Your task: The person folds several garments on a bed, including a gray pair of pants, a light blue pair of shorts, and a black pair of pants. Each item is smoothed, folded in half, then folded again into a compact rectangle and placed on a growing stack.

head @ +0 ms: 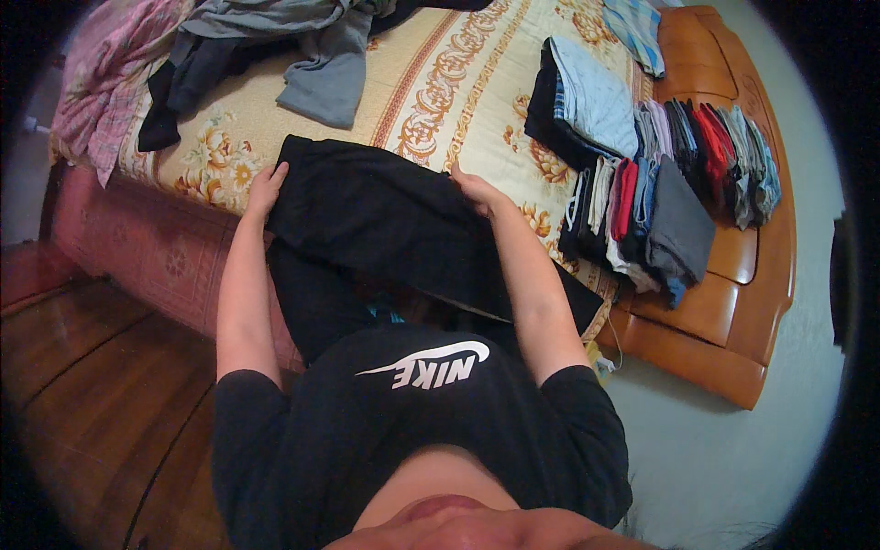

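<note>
A black cloth garment (pixel 385 203), probably trousers, stretches between my hands across the near edge of the bed. My left hand (pixel 265 191) pinches its left end, fingertips over the dark edge. At the upper right of the cloth, my right hand (pixel 476 191) grips the border with the thumb raised; some of its fingers are hidden. From the right hand, the black fabric runs on beneath my right forearm to the bed's near right corner. Its lower edge hangs close to my body.
Folded clothes (pixel 622 199) stand in rows by the wooden headboard (pixel 742 275). Folded dark and pale garments (pixel 595 96) lie beside them. Loose grey clothing (pixel 323 82) and a pink plaid cloth (pixel 117 82) lie at the far left of the floral bedspread (pixel 405 103). Wooden flooring (pixel 103 385) is lower left.
</note>
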A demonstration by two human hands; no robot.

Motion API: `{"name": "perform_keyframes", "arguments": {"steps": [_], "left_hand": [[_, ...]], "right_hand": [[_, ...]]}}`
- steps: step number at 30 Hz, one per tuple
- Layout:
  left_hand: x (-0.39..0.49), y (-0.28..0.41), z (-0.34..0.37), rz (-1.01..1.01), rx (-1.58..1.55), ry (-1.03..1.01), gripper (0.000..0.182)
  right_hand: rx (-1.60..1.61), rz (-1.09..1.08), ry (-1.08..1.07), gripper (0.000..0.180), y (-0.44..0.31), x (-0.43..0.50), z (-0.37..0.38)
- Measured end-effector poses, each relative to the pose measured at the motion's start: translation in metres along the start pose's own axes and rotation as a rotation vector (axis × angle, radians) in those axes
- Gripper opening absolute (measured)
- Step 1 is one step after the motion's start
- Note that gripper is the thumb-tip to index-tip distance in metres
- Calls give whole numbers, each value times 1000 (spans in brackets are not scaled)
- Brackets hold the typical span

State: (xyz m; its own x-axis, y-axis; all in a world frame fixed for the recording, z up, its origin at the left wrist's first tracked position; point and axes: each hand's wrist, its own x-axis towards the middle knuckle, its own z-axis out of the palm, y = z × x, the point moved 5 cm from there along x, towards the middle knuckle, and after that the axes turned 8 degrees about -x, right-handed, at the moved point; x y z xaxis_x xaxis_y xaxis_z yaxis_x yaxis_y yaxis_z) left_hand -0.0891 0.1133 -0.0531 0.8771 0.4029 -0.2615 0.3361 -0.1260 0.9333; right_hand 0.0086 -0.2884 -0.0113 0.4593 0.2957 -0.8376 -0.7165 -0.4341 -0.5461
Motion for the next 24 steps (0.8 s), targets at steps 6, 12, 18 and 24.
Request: {"name": "perform_keyframes", "arguments": {"steps": [6,12,18,24], "left_hand": [[-4,0,0,-79,-109,-22,40],[-12,17,-3,-119,-28,-30,41],[-14,21,-2,-134,-102,-19,37],[-4,9,-6,-94,-90,-55,36]], "right_hand": [[105,-17,-54,38,-1,17,-9],[-130,-271,205,23,-12,40,-29],[-322,-255,-12,14,-14,41,-33],[-663,-260,97,18,-21,43,-45]]}}
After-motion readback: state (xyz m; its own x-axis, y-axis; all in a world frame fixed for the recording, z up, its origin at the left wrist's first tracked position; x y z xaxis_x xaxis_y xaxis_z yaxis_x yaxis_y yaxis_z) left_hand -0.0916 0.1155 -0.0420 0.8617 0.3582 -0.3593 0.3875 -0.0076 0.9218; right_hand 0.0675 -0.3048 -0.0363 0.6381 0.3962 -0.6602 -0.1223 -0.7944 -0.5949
